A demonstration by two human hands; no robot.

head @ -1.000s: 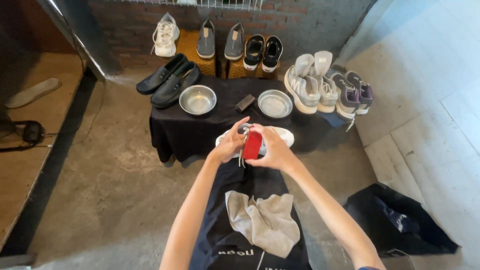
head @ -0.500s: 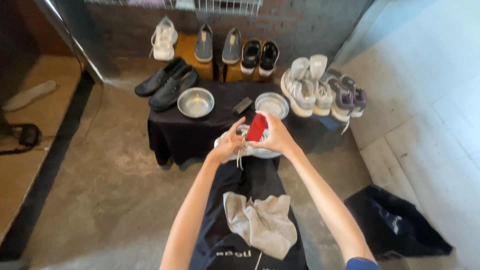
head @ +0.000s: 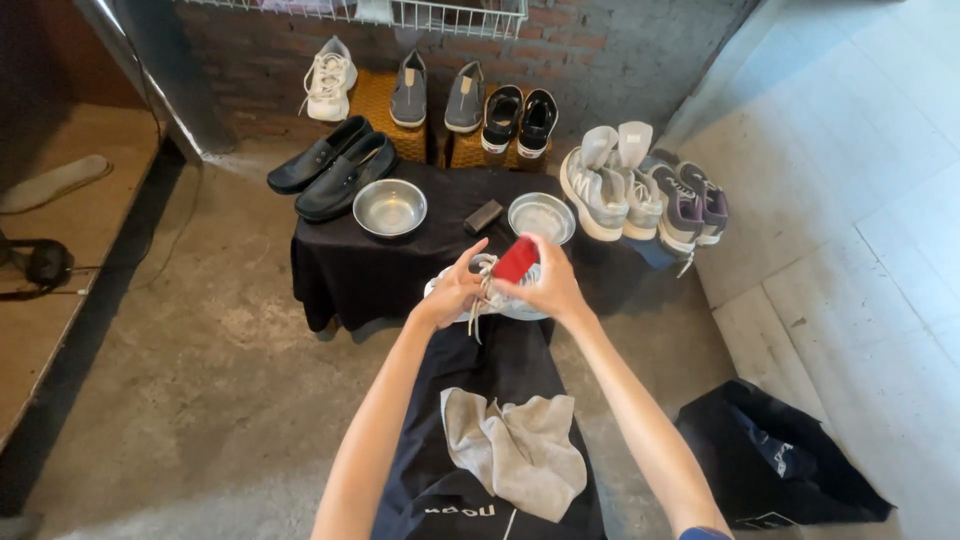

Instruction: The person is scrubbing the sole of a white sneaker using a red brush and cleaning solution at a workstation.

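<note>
Over the black-draped surface [head: 340, 270] our left hand [head: 455, 290] grips the white shoe [head: 480, 295]; our right hand [head: 550, 290], just beside, holds the red brush [head: 516, 260] above it.

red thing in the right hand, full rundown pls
The red object is small, flat and roughly rectangular, plain bright red; its material is too small to tell. It sits tilted, gripped in the right hand, its upper end sticking out above the fingers. It is held against the white laced shoe that the left hand steadies, in front of the black-draped table.
</note>
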